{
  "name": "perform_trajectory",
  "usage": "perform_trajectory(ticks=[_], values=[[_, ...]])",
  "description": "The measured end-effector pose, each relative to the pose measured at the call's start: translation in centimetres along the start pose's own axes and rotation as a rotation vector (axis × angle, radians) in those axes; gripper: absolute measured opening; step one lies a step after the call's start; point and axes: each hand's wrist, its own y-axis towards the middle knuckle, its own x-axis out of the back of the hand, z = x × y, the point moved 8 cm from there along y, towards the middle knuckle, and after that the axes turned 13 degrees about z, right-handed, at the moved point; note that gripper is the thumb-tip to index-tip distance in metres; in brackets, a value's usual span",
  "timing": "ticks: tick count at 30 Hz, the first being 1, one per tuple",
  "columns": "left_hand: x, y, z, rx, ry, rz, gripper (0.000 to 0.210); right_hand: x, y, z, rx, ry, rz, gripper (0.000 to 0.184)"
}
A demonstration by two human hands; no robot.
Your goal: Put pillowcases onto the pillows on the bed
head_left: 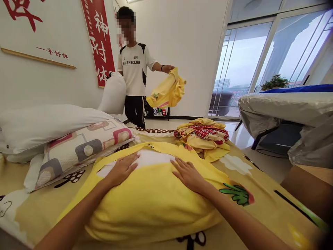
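Right in front of me on the bed lies a white pillow (153, 158) partly inside a yellow pillowcase (148, 201). The pillowcase's opening faces away from me, and a strip of the pillow shows through it. My left hand (124, 169) rests flat near the left end of that opening, fingers stretched toward the exposed pillow. On the right side of the opening, my right hand (187, 173) lies flat on the yellow cloth with its fingers spread. Neither hand grips anything.
A patterned pillow (85, 147) and a white pillow (57, 123) lie at left. Folded yellow and red-checked cloths (203, 137) sit beyond. Across the bed a person (134, 69) holds a white pillow (114, 93) and a yellow pillowcase (169, 88). A cardboard box (308, 187) stands at right.
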Motion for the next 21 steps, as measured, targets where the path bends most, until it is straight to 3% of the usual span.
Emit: perform_trajectory(ticks=[2, 4, 6, 9, 13, 16, 18, 21], values=[[-0.1, -2.6, 1.1, -0.003, 0.026, 0.048, 0.052, -0.9, -1.0, -0.3, 0.073, 0.069, 0.113, 0.061], [1.7, -5.6, 3.2, 0.031, 0.043, -0.005, 0.048, 0.6, -2.3, -1.3, 0.123, 0.104, 0.179, 0.06], [3.1, -8.1, 5.6, 0.089, 0.076, -0.064, 0.043, 2.7, -2.7, -1.9, 0.137, 0.1, 0.16, 0.06], [2.6, -9.8, 7.6, 0.136, 0.103, -0.087, 0.047, 4.0, -0.9, -0.5, 0.147, 0.1, 0.037, 0.059], [0.7, -9.5, 7.0, 0.135, 0.158, -0.012, 0.049, 1.7, 3.5, 2.7, 0.096, 0.039, -0.013, 0.049], [1.0, -9.5, 6.4, 0.131, 0.278, 0.067, 0.047, 1.5, 4.7, 3.3, 0.075, -0.025, 0.024, 0.054], [2.1, -9.6, 5.8, 0.108, 0.326, 0.059, 0.047, 3.2, 3.6, 2.4, 0.039, -0.062, 0.046, 0.058], [4.4, -8.9, 3.6, 0.068, 0.244, -0.05, 0.05, 8.3, -0.4, 0.2, -0.048, -0.102, 0.024, 0.062]])
